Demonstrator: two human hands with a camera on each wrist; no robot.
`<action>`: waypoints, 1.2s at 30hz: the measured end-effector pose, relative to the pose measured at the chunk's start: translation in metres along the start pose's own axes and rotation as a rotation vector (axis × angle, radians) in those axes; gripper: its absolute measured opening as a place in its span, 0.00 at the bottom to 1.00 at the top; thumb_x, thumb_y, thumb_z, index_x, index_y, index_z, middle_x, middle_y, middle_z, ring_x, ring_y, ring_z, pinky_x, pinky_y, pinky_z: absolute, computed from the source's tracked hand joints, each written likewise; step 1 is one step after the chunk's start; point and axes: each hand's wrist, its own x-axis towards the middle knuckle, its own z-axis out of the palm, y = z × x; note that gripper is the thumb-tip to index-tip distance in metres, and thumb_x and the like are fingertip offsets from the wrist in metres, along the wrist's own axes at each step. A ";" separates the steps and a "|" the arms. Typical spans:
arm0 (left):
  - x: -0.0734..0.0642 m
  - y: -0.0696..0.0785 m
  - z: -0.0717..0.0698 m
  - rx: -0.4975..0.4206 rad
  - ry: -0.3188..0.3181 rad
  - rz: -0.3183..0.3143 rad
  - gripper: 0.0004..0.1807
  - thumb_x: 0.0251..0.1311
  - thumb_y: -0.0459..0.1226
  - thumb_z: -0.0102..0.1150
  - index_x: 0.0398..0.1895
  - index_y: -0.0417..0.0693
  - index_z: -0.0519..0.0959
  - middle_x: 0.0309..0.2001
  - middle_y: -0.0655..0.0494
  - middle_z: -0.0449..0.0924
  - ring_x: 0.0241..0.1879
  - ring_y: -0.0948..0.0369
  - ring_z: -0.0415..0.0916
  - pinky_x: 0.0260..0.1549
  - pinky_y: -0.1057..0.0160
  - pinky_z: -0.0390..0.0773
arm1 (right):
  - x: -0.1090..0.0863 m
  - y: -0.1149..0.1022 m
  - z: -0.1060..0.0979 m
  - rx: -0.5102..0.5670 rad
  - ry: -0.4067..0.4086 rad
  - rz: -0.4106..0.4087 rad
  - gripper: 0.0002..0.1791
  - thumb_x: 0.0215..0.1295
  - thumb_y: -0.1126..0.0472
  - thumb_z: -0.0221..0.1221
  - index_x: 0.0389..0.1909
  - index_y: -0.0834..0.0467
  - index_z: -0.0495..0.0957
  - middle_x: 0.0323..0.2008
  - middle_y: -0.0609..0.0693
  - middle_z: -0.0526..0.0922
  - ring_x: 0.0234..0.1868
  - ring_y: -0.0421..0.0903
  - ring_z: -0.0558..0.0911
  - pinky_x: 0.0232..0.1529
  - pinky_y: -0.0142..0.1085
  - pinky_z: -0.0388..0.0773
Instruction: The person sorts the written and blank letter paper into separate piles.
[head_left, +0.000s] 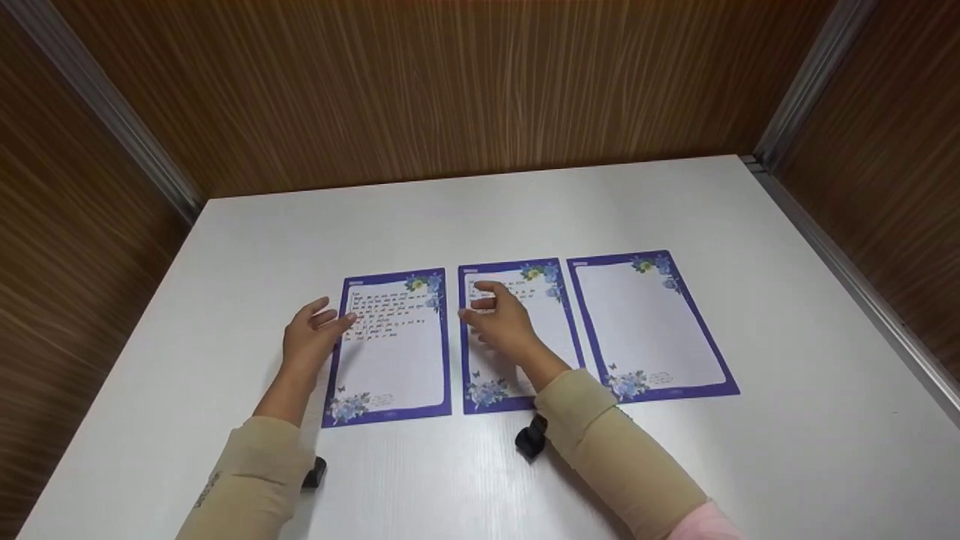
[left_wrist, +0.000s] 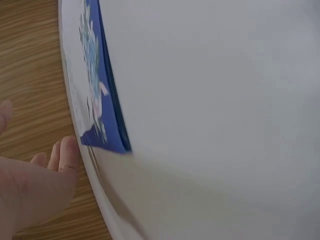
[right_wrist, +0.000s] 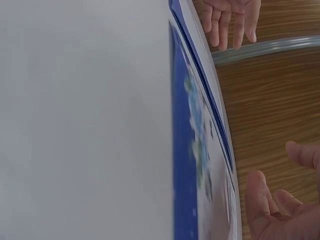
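Observation:
Three sheets of letter paper with blue-purple borders and printed flowers lie side by side. The left sheet carries many short lines of handwriting, while the middle sheet has a few lines at its top, partly hidden behind my right hand. Only printed decoration shows on the right sheet. My left hand hovers by the left sheet's left edge, fingers loosely bent and holding nothing. Over the middle sheet, my right hand hangs with relaxed, spread fingers, also holding nothing. Both hands appear raised in the right wrist view.
Beneath everything is a white table, enclosed by wood-grain panels at the back and sides. Black wrist devices sit under the beige sleeves. Metal strips run along the panel edges.

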 end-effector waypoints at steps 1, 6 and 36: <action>0.006 -0.006 -0.001 0.011 0.008 0.001 0.44 0.57 0.48 0.65 0.73 0.48 0.54 0.67 0.46 0.63 0.64 0.50 0.64 0.61 0.57 0.67 | 0.000 -0.001 0.003 0.001 -0.006 0.002 0.33 0.62 0.57 0.64 0.66 0.54 0.64 0.52 0.54 0.76 0.40 0.48 0.82 0.36 0.37 0.81; 0.003 -0.006 -0.008 0.024 -0.003 -0.017 0.44 0.59 0.47 0.63 0.74 0.47 0.53 0.68 0.44 0.61 0.65 0.49 0.62 0.61 0.57 0.67 | -0.002 -0.004 0.015 -0.025 -0.029 0.005 0.34 0.61 0.58 0.65 0.67 0.54 0.64 0.54 0.54 0.76 0.49 0.50 0.79 0.43 0.37 0.80; -0.004 -0.001 -0.015 -0.056 -0.109 -0.100 0.38 0.67 0.41 0.53 0.74 0.41 0.49 0.69 0.39 0.59 0.68 0.48 0.57 0.64 0.54 0.61 | -0.007 -0.004 0.029 -0.091 -0.142 -0.026 0.37 0.61 0.62 0.63 0.70 0.58 0.59 0.57 0.59 0.75 0.47 0.50 0.80 0.43 0.37 0.80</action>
